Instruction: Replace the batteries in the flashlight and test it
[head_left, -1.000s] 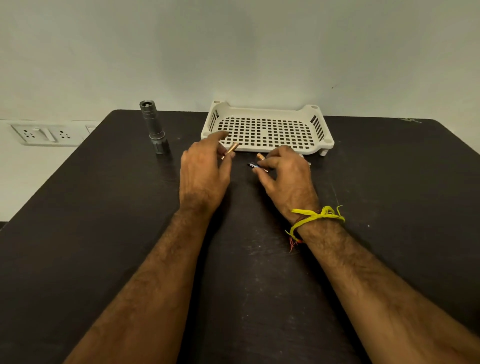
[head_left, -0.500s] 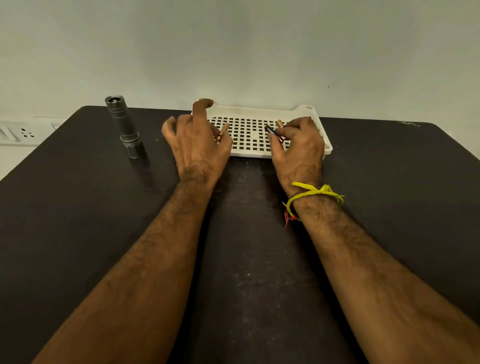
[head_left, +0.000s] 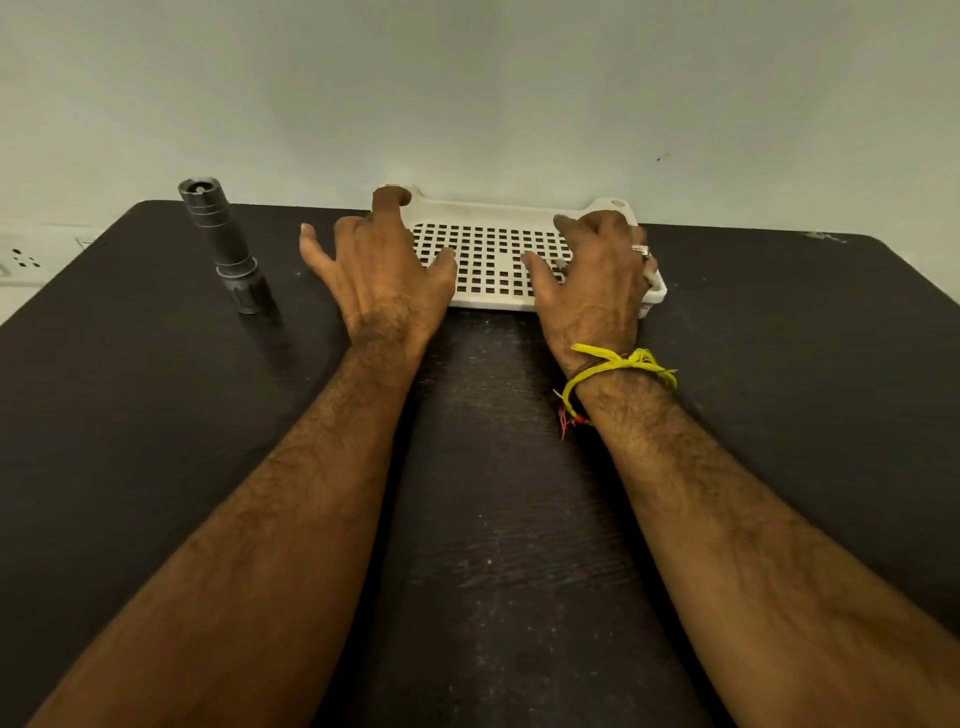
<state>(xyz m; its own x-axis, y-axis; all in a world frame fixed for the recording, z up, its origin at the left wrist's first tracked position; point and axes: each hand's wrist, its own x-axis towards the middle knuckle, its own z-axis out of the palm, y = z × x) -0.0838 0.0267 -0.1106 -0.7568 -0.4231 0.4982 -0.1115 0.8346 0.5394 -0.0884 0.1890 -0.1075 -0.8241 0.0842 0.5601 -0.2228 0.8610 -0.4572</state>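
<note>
Dark table (head_left: 156, 467): 1 flashlight (head_left: 224, 246), 1 tray (head_left: 498, 208).

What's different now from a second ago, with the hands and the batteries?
Both hands carried batteries forward over the white tray. The left hand now spreads its fingers with no battery visible; the right hand is loosely curled, its contents hidden. The flashlight stays upright, untouched.

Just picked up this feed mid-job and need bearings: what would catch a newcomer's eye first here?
Two bare forearms reach across the dark table, the left hand and right hand spread over a white perforated tray at the far edge. A yellow thread circles the right wrist. Left of the tray a grey flashlight stands on end, untouched.
</note>
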